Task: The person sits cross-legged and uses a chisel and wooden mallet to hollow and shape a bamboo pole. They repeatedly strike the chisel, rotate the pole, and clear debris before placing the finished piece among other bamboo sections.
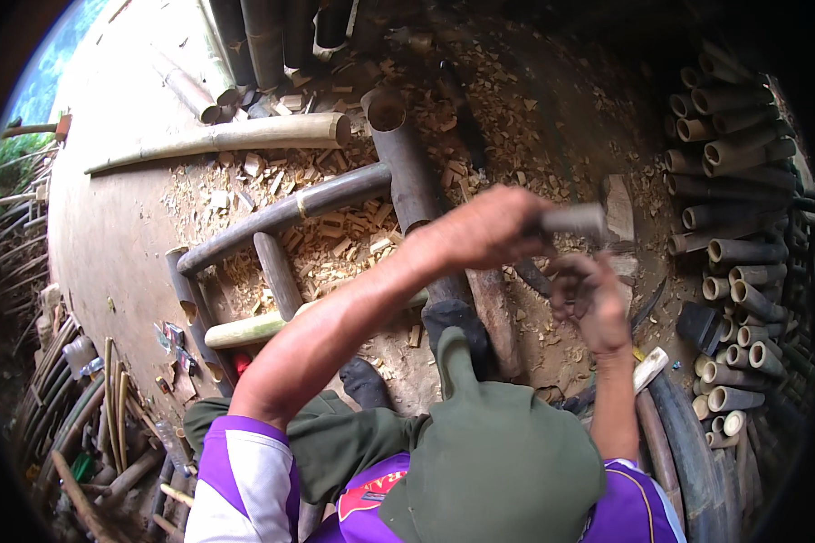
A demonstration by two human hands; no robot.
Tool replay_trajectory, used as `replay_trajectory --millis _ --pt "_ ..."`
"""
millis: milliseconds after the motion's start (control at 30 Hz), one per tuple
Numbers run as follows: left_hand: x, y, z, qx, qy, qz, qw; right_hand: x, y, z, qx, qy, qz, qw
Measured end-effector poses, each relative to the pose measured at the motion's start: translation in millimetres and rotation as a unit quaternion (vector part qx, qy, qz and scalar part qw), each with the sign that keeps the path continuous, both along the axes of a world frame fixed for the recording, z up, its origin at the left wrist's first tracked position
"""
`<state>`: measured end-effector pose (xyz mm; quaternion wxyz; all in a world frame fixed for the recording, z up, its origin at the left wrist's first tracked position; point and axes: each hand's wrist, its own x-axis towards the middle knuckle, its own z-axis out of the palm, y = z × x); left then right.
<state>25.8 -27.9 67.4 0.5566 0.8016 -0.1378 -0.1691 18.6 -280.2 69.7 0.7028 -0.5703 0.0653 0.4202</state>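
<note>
A dirt floor (109, 258) has a stack of cut bamboo tubes (733, 215) along its right edge and a bamboo frame (335, 192) at its middle. Between these, the person's left grip (500, 223) is wrapped round a short greyish cylinder (575, 220). The half-curled right grip (599, 303) blurs nearby; whether it holds anything, I cannot tell. A loose hold could drop the cylinder among wood chips (342, 242), or a slip knock the right fingers.

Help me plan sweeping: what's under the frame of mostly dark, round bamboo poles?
Pale, blocky wood chips show through openings in the bamboo frame; whatever lies directly beneath its poles is covered.
</note>
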Motion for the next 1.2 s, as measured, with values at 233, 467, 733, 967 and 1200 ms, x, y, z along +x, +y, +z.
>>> replay_trajectory --millis 233,467,733,967,1200 --pt "0 6 -34 -0.116 0.043 0.168 0.978 -115 -23 -116 -0.415 -0.212 0.302 0.832" --pt "-58 -42 -49 0.021 -0.075 0.264 0.961 -135 -68 -162 -0.362 -0.216 0.184 0.888" --pt "-87 63 -66 -0.453 0.05 0.616 0.643 -70 -37 -34 -0.156 0.071 0.011 0.985" --pt "-130 69 -94 -0.541 0.001 0.636 0.55 -32 -6 -1 -0.125 0.025 0.042 0.991" --pt "-130 54 -98 -0.388 -0.062 0.675 0.624 -23 28 34 -0.159 -0.008 0.104 0.982"
